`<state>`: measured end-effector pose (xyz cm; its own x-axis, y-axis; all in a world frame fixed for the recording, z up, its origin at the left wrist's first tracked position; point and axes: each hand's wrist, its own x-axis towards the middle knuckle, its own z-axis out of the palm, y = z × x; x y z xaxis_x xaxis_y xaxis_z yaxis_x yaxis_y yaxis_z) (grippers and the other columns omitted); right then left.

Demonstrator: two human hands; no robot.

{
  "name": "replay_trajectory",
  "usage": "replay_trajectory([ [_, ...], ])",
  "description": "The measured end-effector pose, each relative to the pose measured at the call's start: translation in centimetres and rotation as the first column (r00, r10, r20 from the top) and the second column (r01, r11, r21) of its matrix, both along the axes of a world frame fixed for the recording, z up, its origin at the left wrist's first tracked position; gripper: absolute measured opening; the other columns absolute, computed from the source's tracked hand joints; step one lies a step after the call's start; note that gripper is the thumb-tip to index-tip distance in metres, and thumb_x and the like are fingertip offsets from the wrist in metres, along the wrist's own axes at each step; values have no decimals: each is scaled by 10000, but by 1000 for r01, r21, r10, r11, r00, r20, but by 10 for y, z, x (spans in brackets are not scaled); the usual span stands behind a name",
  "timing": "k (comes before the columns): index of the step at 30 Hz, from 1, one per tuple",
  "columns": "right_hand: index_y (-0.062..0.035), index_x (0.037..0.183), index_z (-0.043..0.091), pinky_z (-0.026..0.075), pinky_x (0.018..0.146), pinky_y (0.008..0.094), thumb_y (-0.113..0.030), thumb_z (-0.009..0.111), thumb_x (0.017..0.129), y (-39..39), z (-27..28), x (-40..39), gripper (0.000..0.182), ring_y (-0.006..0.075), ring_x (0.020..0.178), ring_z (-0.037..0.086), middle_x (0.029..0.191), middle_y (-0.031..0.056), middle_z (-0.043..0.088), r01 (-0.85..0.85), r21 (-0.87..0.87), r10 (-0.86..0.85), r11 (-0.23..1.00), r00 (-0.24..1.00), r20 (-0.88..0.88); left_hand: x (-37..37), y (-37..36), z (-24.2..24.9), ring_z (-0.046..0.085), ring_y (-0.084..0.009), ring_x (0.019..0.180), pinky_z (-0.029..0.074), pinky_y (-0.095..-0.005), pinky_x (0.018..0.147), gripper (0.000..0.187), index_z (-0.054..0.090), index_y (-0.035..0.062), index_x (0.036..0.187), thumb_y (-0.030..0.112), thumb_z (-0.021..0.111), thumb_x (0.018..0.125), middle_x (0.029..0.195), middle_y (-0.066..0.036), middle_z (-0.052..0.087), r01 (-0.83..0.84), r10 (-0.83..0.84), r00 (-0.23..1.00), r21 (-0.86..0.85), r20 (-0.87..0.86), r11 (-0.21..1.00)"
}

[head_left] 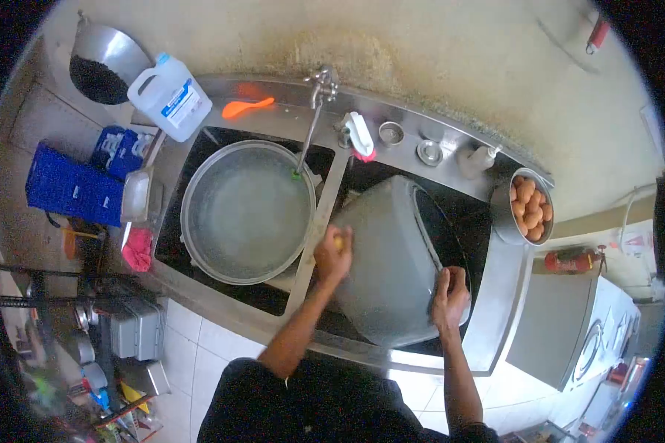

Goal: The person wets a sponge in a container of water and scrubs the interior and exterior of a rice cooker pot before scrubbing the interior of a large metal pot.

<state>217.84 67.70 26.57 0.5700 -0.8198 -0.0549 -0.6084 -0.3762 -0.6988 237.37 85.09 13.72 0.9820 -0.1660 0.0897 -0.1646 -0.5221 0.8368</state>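
Note:
A large grey tub (384, 266) lies tipped on its side in the right sink basin, its mouth turned to the right. My right hand (451, 299) is closed around the tub's rim. Against the tub's left wall, my left hand (334, 255) is closed on a small yellow scrubbing sponge (339, 242), mostly hidden by the fingers. To the left, a wide round metal pot (247, 210) filled with cloudy water sits in the other basin. The tap (322, 85) has a long spout reaching down over that pot.
Along the back ledge are an orange scoop (247, 108), a white brush (360, 134), small metal cups (391, 133) and a soap bottle (478, 160). A bowl of eggs (528, 207) stands right. A plastic jug (171, 100) and pink cloth (137, 249) are left.

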Motion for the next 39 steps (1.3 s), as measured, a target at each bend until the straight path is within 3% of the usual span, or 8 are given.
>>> replay_trajectory([
  [4,9,1077,625,494,741,485,-364,526,1049,-1,0,0,388,416,831,666,878,258,676,-22,18,22,1000,999,24,-95,16,9,600,-400,715,451,-495,658,403,569,74,872,451,661,980,759,-174,615,101,-99,992,-27,72,995],
  [8,8,1080,632,499,770,475,-367,527,1048,-1,-7,-5,391,409,858,666,922,249,686,-38,-10,39,999,998,57,-38,24,-13,596,-381,715,470,-475,675,419,563,56,816,426,683,973,753,-170,599,-132,85,965,-176,-249,976],
  [12,-1,1069,646,507,783,487,-369,557,1035,-6,-8,-4,381,424,860,673,931,233,701,-11,6,11,1000,999,46,-47,21,2,598,-378,683,474,-465,662,396,562,63,797,397,695,962,705,-143,585,-120,118,993,-94,-26,988],
  [19,-6,1029,635,504,752,513,-330,572,1023,-6,0,-2,330,440,829,680,873,249,697,-26,-11,27,1000,997,72,-107,-3,49,564,-323,588,416,-462,582,301,554,105,774,305,718,929,647,-98,546,340,-321,854,28,408,940],
  [25,14,1005,601,486,743,555,-347,547,1035,-4,5,-4,365,510,858,650,900,306,679,-24,-42,25,999,1000,17,42,-142,89,656,-405,722,467,-549,662,379,566,59,834,398,617,996,747,-177,662,320,-319,930,27,180,947],
  [33,1,1036,616,490,744,578,-299,510,1048,-9,8,-8,318,503,848,662,904,287,689,-89,7,88,996,989,121,-84,-107,117,616,-390,624,464,-529,607,384,593,89,767,410,662,965,676,-131,618,536,-508,774,35,378,843],
  [35,-5,1036,617,485,743,581,-300,507,1052,-7,0,-10,315,503,851,658,903,285,689,-52,-21,54,998,995,82,-19,-106,111,650,-394,696,496,-501,655,291,607,78,811,318,736,912,744,-148,657,331,-329,944,-92,32,939],
  [39,-14,1030,612,465,746,595,-310,463,1068,-4,9,-8,334,514,854,640,885,283,682,-58,-55,62,997,995,76,60,-103,69,697,-394,763,527,-487,686,282,633,70,842,326,707,937,802,-176,704,278,-277,960,14,-47,961],
])
